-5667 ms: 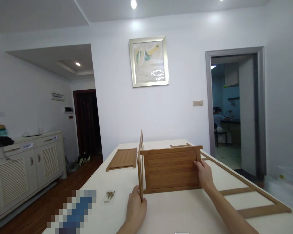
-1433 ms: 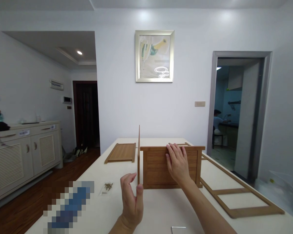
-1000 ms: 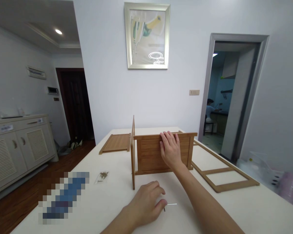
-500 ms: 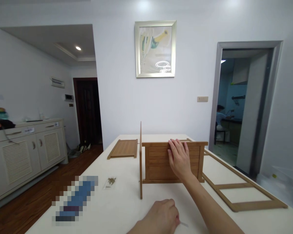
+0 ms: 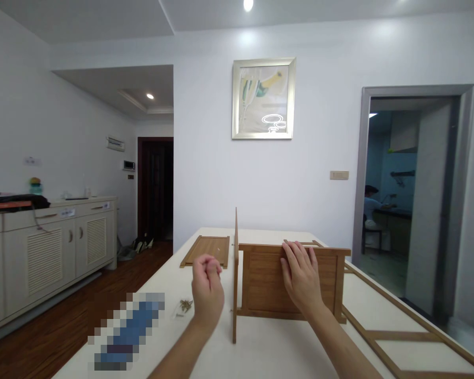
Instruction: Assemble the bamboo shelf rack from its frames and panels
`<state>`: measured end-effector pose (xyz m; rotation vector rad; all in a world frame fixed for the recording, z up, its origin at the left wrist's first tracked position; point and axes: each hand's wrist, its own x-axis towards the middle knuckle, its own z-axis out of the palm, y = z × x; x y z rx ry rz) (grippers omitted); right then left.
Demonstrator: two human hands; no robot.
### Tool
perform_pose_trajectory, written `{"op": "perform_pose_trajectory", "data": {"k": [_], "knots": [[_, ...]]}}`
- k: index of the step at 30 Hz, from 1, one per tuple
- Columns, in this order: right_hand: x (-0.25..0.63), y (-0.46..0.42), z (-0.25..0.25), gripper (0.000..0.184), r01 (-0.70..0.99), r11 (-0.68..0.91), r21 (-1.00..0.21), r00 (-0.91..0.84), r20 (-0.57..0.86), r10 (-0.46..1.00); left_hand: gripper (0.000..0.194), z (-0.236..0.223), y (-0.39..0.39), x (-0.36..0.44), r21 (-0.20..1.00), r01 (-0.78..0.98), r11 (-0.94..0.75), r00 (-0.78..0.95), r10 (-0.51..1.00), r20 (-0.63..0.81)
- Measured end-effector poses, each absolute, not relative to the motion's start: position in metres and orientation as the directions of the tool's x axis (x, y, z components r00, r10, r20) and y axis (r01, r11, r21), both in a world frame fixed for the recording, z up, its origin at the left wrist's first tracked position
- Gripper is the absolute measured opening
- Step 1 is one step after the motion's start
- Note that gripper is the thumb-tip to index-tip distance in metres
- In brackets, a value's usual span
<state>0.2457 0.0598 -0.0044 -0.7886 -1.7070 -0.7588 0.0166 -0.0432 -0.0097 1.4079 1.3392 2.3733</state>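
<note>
An upright wooden panel [image 5: 266,287] stands on the white table [image 5: 268,360], joined at its left end to a thin upright side frame [image 5: 235,273]. My right hand [image 5: 302,279] lies flat against the panel's front near its top edge, fingers stretched out. My left hand [image 5: 207,287] is raised just left of the side frame, apart from it. Its fingertips are pinched together, and what they hold is too small to make out.
A small bag of screws [image 5: 185,306] and a blurred blue item [image 5: 128,331] lie to the left. A flat wooden panel [image 5: 206,251] lies further back, a ladder-like frame [image 5: 395,334] to the right. A white sideboard [image 5: 47,252] lines the left wall. A person sits beyond the doorway [image 5: 373,205].
My left hand let go of the side frame, dropped onto a small metal key on the table, closed over it, then rose pinched beside the frame. My right hand moved to the panel's top.
</note>
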Motion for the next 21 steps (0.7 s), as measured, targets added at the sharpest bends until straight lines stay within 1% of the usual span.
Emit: {"op": "perform_pose_trajectory", "data": {"k": [1,3,5,7,10,15,17,19,21], "knots": [[0.246,0.060,-0.005,0.045,0.808,0.580,0.104,-0.222,0.966,0.136,0.031,0.006,-0.033,0.007,0.734,0.299,-0.609,-0.632,0.450,0.631],[0.246,0.061,-0.005,0.046,0.808,0.580,0.103,-0.218,0.967,0.132,0.034,0.028,-0.013,-0.008,0.776,0.201,-0.598,-0.666,0.498,0.556],[0.246,0.062,-0.005,0.046,0.809,0.578,0.109,-0.221,0.967,0.128,0.037,0.037,0.005,-0.013,0.795,0.097,-0.598,-0.651,0.566,0.506],[0.246,0.062,-0.004,0.046,0.810,0.573,0.120,-0.232,0.964,0.127,0.039,0.036,0.016,-0.009,0.799,0.037,-0.600,-0.630,0.606,0.485],[0.245,0.060,-0.003,0.044,0.810,0.573,0.126,-0.234,0.965,0.117,0.039,0.025,0.019,0.002,0.801,0.057,-0.596,-0.621,0.607,0.496],[0.244,0.056,-0.002,0.042,0.805,0.582,0.115,-0.223,0.968,0.117,0.033,0.003,0.007,0.003,0.793,0.230,-0.564,-0.626,0.538,0.565],[0.243,0.056,-0.002,0.042,0.804,0.584,0.112,-0.218,0.969,0.115,0.030,-0.004,0.003,-0.001,0.797,0.269,-0.541,-0.619,0.537,0.573],[0.243,0.057,-0.002,0.042,0.804,0.584,0.111,-0.216,0.970,0.113,0.029,-0.007,0.002,-0.002,0.807,0.245,-0.538,-0.604,0.566,0.561],[0.243,0.058,-0.003,0.042,0.805,0.583,0.108,-0.213,0.970,0.115,0.029,-0.006,0.001,0.001,0.804,0.152,-0.575,-0.582,0.605,0.543]]}}
